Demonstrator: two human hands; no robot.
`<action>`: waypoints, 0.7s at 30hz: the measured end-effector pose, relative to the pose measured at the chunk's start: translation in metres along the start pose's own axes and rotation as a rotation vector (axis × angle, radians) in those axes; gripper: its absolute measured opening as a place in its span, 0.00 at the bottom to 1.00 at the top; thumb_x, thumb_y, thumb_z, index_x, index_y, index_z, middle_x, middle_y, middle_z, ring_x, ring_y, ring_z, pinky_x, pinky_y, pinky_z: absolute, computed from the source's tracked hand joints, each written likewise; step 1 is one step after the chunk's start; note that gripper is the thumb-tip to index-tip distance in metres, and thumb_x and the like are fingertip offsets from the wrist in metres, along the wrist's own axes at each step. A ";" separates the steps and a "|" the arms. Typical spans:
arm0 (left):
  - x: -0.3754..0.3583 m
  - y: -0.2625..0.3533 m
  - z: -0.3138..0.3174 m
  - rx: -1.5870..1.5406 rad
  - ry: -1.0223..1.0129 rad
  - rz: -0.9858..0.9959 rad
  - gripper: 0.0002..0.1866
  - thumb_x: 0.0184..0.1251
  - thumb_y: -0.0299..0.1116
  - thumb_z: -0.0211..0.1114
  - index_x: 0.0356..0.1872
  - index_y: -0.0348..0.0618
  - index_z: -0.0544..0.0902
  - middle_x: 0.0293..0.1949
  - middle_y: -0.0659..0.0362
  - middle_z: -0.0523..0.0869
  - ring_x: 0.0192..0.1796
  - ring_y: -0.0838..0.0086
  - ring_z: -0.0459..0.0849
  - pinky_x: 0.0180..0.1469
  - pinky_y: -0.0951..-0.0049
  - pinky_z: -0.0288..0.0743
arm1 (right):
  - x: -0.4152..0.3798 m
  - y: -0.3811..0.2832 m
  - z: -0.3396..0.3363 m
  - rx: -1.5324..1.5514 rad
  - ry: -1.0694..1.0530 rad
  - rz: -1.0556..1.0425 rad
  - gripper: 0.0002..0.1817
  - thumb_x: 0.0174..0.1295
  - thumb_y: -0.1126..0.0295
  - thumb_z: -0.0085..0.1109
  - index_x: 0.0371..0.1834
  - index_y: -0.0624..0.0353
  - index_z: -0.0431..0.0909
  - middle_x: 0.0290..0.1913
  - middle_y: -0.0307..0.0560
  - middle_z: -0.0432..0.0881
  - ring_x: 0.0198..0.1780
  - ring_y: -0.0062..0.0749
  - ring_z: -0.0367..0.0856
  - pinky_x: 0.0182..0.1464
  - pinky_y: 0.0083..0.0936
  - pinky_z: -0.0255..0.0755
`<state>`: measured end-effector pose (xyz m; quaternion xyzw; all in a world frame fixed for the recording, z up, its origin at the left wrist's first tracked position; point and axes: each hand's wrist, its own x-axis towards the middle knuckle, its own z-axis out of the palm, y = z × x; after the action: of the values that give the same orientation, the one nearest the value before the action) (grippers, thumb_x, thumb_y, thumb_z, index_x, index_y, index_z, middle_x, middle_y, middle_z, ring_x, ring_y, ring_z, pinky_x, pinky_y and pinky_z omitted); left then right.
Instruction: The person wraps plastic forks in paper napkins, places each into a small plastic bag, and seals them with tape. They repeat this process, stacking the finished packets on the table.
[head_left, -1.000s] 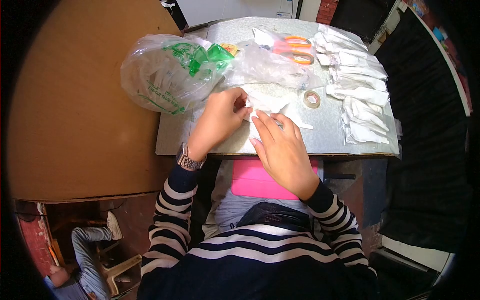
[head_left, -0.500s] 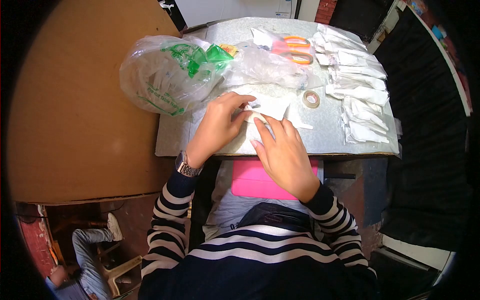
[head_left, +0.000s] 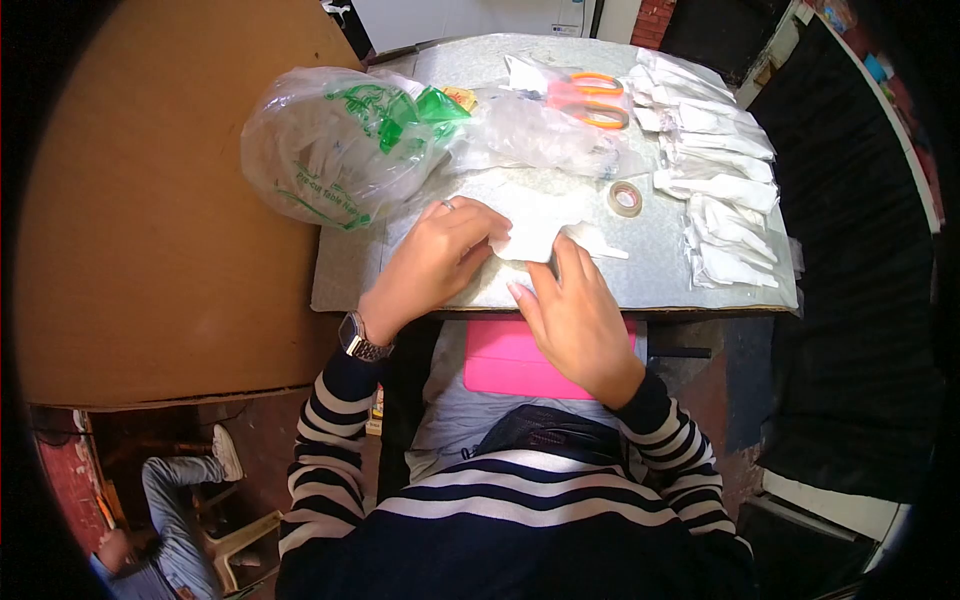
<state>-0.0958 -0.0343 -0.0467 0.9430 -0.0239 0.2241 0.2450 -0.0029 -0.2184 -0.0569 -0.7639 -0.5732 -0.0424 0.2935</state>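
Observation:
A white paper napkin (head_left: 528, 232) lies near the front of the grey table (head_left: 350, 270), its near edge rolled or folded. My left hand (head_left: 437, 255), with a ring and a watch, has its curled fingertips on the napkin's left end. On the right end, my right hand (head_left: 580, 315) pinches the paper between bent fingers, its thumb a little apart. Another piece of white paper (head_left: 597, 243) sticks out just beyond my right fingers. A roll of tape (head_left: 625, 199) rests behind and to the right of them.
A clear plastic bag with green print (head_left: 345, 150) stands at the back left. Orange-handled scissors (head_left: 600, 115) lie by crumpled clear plastic (head_left: 550, 135). Wrapped white bundles (head_left: 715, 185) line the right side. A brown board (head_left: 170, 200) is at left; a seated person (head_left: 175, 510) is beyond it.
Both hands have moved apart along the napkin, the left one leftward and the right one slightly right and down. More of the white paper shows between them.

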 end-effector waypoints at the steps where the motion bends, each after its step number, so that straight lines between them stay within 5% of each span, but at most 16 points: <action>1: 0.001 0.000 0.000 -0.005 0.009 0.004 0.16 0.53 0.18 0.66 0.45 0.41 0.82 0.44 0.55 0.86 0.49 0.60 0.82 0.52 0.65 0.72 | 0.000 0.001 0.000 0.007 0.010 -0.004 0.16 0.64 0.66 0.58 0.45 0.70 0.76 0.53 0.62 0.71 0.57 0.53 0.71 0.59 0.41 0.68; 7: 0.005 0.004 -0.001 0.047 -0.001 0.041 0.19 0.54 0.19 0.63 0.50 0.40 0.82 0.39 0.55 0.83 0.46 0.61 0.80 0.50 0.65 0.71 | -0.002 0.014 -0.002 0.347 0.107 0.030 0.09 0.61 0.76 0.59 0.42 0.68 0.75 0.50 0.60 0.71 0.53 0.52 0.73 0.56 0.40 0.68; 10: 0.004 0.003 -0.001 0.061 -0.011 0.062 0.20 0.54 0.18 0.63 0.50 0.40 0.83 0.40 0.55 0.83 0.46 0.60 0.80 0.50 0.64 0.71 | 0.002 0.026 -0.012 0.230 0.231 -0.004 0.09 0.57 0.81 0.60 0.41 0.65 0.75 0.48 0.56 0.72 0.50 0.51 0.74 0.52 0.37 0.70; 14: 0.004 0.000 -0.001 0.056 -0.031 0.085 0.21 0.51 0.16 0.63 0.50 0.40 0.83 0.40 0.55 0.82 0.45 0.59 0.79 0.50 0.65 0.72 | 0.009 0.038 -0.019 0.222 0.203 0.071 0.11 0.53 0.79 0.65 0.39 0.62 0.77 0.45 0.52 0.72 0.44 0.45 0.76 0.45 0.35 0.72; 21: 0.003 -0.001 0.002 0.036 -0.018 0.070 0.22 0.50 0.15 0.63 0.49 0.40 0.84 0.41 0.55 0.83 0.46 0.59 0.80 0.50 0.65 0.73 | 0.014 0.033 -0.020 0.294 0.196 0.151 0.14 0.51 0.79 0.67 0.42 0.63 0.78 0.44 0.51 0.72 0.46 0.45 0.75 0.49 0.36 0.70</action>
<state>-0.0922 -0.0339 -0.0472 0.9478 -0.0549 0.2242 0.2201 0.0374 -0.2225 -0.0481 -0.7459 -0.4831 -0.0102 0.4585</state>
